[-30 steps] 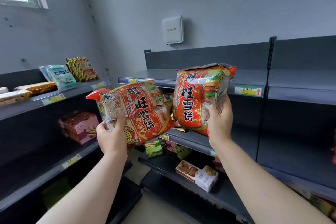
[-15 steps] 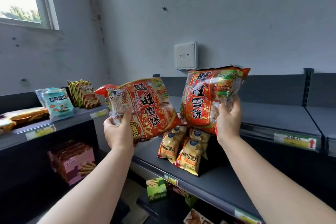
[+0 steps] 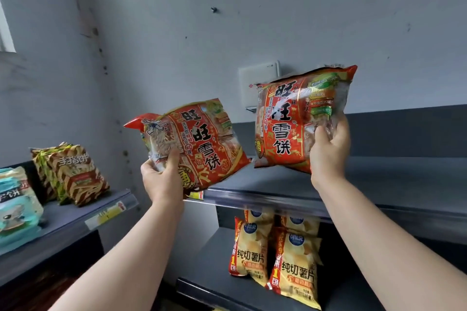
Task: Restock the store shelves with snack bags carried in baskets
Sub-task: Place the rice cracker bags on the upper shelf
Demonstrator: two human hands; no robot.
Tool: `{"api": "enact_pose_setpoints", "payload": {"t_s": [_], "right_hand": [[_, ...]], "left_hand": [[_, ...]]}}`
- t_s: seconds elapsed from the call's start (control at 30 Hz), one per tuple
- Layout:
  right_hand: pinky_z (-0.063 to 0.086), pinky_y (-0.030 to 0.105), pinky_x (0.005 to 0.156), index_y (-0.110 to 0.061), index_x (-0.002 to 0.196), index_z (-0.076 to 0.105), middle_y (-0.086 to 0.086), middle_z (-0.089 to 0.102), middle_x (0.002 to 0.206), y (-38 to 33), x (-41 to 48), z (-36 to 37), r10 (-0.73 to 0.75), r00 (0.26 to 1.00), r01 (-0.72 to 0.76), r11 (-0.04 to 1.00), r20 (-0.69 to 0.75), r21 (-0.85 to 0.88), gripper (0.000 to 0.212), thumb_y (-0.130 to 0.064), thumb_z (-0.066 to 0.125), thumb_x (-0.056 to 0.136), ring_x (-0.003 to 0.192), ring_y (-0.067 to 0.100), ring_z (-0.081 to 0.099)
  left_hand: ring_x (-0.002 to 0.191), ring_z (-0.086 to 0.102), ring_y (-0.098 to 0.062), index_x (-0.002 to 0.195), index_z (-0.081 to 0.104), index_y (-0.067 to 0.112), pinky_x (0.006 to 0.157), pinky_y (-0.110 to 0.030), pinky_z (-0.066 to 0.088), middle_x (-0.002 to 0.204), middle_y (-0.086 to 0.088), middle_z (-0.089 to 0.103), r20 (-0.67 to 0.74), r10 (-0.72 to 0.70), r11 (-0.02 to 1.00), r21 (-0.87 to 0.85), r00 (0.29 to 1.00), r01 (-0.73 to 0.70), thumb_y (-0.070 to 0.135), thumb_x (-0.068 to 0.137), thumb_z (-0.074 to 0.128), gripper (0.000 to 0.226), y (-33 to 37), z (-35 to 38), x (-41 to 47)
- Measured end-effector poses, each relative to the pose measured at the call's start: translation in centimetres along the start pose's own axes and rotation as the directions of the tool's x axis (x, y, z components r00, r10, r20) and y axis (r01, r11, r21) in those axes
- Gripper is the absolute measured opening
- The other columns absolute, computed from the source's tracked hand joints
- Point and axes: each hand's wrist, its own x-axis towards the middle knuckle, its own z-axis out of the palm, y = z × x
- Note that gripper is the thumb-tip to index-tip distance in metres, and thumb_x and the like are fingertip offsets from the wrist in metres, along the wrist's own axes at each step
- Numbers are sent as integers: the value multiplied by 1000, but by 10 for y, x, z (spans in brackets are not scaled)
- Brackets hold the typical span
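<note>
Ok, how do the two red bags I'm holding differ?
The left bag is tilted, its top leaning left; the right bag stands nearly upright. The left bag is lower, at the front edge of the top shelf; the right bag is higher, over that shelf. The left hand grips its bag's lower left part; the right hand grips its bag's right side. Both carry the same red print.

Each hand holds up a red snack bag: the left hand grips a tilted bag, the right hand a more upright bag over the top shelf. Yellow chip bags stand on the shelf below.
</note>
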Motion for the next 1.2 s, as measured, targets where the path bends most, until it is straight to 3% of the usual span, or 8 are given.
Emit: {"api": "enact_pose_setpoints", "payload": {"t_s": [0.27,0.43,0.53,0.6,0.73,1.0,1.13,1.2], "right_hand": [[48,46,103,-27,142,46,-4,57,136,57,24,36,-32,986,1,984,-165,-180,44,-11,42,101,127,18,54],[47,49,103,-29,144,43,-3,55,140,61,56,46,-80,971,16,961,-223,-275,43,-15,40,103,130,21,52],[45,49,105,-33,145,41,-6,53,142,55,73,51,-137,966,61,946,-221,-318,46,-14,41,103,132,20,50],[47,44,103,-34,144,41,-8,53,141,53,81,53,-152,964,80,949,-220,-305,47,-14,42,102,130,18,51],[52,41,96,-31,142,45,-6,56,136,53,89,54,-107,969,64,979,-223,-192,45,-12,44,101,122,14,55],[55,47,92,-29,132,52,-6,63,124,61,89,64,-52,956,0,984,-288,-177,33,-17,49,101,112,15,63],[59,41,79,-27,120,58,-7,68,106,65,82,73,15,945,-61,989,-326,-132,23,-17,53,100,92,12,69],[60,38,75,-27,117,59,-7,69,103,67,76,76,43,944,-84,990,-329,-112,22,-17,55,99,89,12,70]], "left_hand": [[92,70,-24,113,50,20,84,-47,59,104,-5,67,165,-27,997,78,986,15,48,79,78,53,-45,54,62],[78,69,-19,114,49,19,63,-38,59,97,-3,67,318,-155,974,207,935,91,41,83,76,47,-59,104,81],[71,60,-12,102,53,17,54,-27,44,95,-3,67,440,-282,911,401,852,94,22,85,76,30,-67,122,101],[70,56,-12,104,56,13,58,-26,40,95,-2,65,442,-340,861,502,830,85,18,86,76,28,-74,132,116],[100,65,-28,118,60,7,89,-41,53,114,-12,68,448,-373,838,539,813,87,15,88,73,35,-86,155,145],[103,66,-35,103,58,8,94,-51,54,111,-18,68,466,-323,849,527,824,35,9,89,69,18,-117,176,207],[95,68,-33,92,63,10,86,-48,58,100,-14,70,465,-240,807,584,852,-91,16,89,67,9,-127,181,224],[85,68,-30,96,67,10,71,-41,58,93,-12,71,481,-202,753,634,853,-179,22,87,66,15,-132,178,229]]}}
